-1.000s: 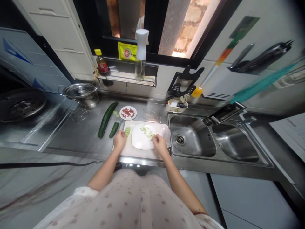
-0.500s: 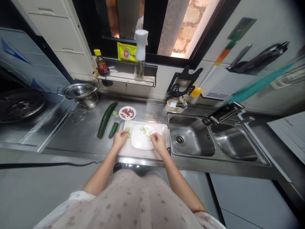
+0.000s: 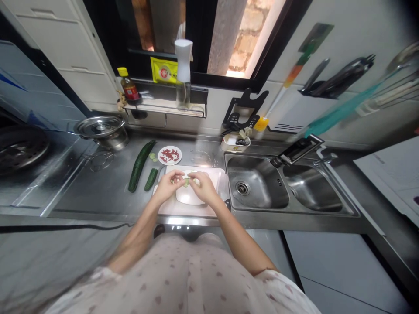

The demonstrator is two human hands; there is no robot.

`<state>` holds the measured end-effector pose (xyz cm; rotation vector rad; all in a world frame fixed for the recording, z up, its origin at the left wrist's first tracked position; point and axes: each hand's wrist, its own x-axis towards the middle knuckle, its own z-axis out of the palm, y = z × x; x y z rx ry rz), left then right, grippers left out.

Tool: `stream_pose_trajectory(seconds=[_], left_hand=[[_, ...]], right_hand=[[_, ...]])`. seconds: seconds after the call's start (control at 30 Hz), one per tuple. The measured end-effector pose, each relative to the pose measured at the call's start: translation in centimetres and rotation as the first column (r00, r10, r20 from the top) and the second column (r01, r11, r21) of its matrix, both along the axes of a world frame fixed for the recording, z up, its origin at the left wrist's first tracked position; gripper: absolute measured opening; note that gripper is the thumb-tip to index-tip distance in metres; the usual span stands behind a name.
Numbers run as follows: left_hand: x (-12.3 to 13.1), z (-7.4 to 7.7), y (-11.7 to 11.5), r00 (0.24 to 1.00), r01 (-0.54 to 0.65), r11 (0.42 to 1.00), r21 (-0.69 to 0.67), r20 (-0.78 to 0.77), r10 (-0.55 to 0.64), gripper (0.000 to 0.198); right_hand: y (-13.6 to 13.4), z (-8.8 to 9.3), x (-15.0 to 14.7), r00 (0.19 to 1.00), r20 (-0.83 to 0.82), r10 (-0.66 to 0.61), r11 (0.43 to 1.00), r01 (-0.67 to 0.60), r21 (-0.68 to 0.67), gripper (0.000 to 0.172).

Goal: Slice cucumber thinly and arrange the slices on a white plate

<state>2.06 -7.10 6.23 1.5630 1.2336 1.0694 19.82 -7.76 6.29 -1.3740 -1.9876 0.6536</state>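
Note:
Both hands meet over a white plate (image 3: 189, 199) that lies on a pale cutting board (image 3: 170, 209). Between the fingertips shows a thin green cucumber slice (image 3: 186, 182). My left hand (image 3: 169, 185) pinches it from the left, and my right hand (image 3: 203, 188) has its fingers closed on the other side. The hands hide most of the slices on the plate. Left of the board lie a short cucumber piece (image 3: 151, 179) and a long cucumber (image 3: 140, 168). A few loose slices (image 3: 152, 157) rest beside a small white dish (image 3: 169, 163) of chopped red bits.
A double steel sink (image 3: 262, 198) is set into the counter on the right. At the back left stands a lidded steel pot (image 3: 111, 138). Above the counter, a wall shelf (image 3: 166, 107) carries a sauce bottle (image 3: 130, 89) and a spray bottle (image 3: 183, 74).
My left hand has moved right from the slices at the board's left edge to over the plate. My right hand has come left to meet it, and a slice is now between them.

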Motion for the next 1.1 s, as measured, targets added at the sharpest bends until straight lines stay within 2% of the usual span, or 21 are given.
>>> stream_pose_trajectory(seconds=[0.17,0.27,0.33,0.4,0.47,0.57,0.67,0.93,1.0,1.1], left_hand=[[0.8,0.8,-0.4,0.999,0.013,0.999,-0.031,0.037,-0.012,0.033],[1.1,0.4,-0.4,0.993,-0.055,0.992,-0.110,0.101,0.066,0.037],[1.3,-0.1,-0.5,0.979,-0.104,0.968,-0.228,0.151,0.141,0.038],[1.5,-0.5,-0.6,0.964,-0.087,0.916,-0.392,0.199,0.177,0.040],[1.7,-0.6,-0.7,0.946,0.008,0.840,-0.542,0.277,0.169,0.045],[2.0,-0.4,-0.6,0.887,0.172,0.737,-0.654,0.428,0.172,0.052],[2.2,0.0,-0.3,0.837,0.246,0.682,-0.689,0.505,0.208,0.052],[2.4,0.6,0.2,0.777,0.343,0.603,-0.720,0.578,0.249,0.039],[2.4,0.5,0.2,0.774,0.340,0.605,-0.720,0.579,0.255,0.039],[2.4,0.4,0.2,0.784,0.301,0.642,-0.705,0.567,0.254,0.043]], right_hand=[[0.1,0.1,0.1,1.000,-0.026,0.013,0.999,-0.014,-0.037,0.014],[0.0,-0.1,0.3,0.997,-0.081,0.000,1.000,-0.001,-0.019,0.014],[-0.1,-0.1,0.5,0.994,-0.109,-0.017,1.000,0.016,-0.004,0.014],[-0.1,-0.1,0.8,0.992,-0.122,-0.029,0.999,0.030,0.012,0.013],[0.0,0.0,0.9,0.992,-0.120,-0.027,0.999,0.031,0.033,0.012],[0.0,0.1,1.1,0.995,-0.102,0.003,0.998,0.004,0.064,0.012],[0.1,0.1,1.2,0.995,-0.094,0.038,0.995,-0.030,0.091,0.013],[0.1,0.4,1.5,0.994,-0.056,0.096,0.982,-0.086,0.166,0.018],[0.1,0.4,1.6,0.994,-0.033,0.105,0.980,-0.098,0.173,0.019],[0.0,0.3,1.7,0.993,-0.019,0.114,0.978,-0.109,0.180,0.018]])
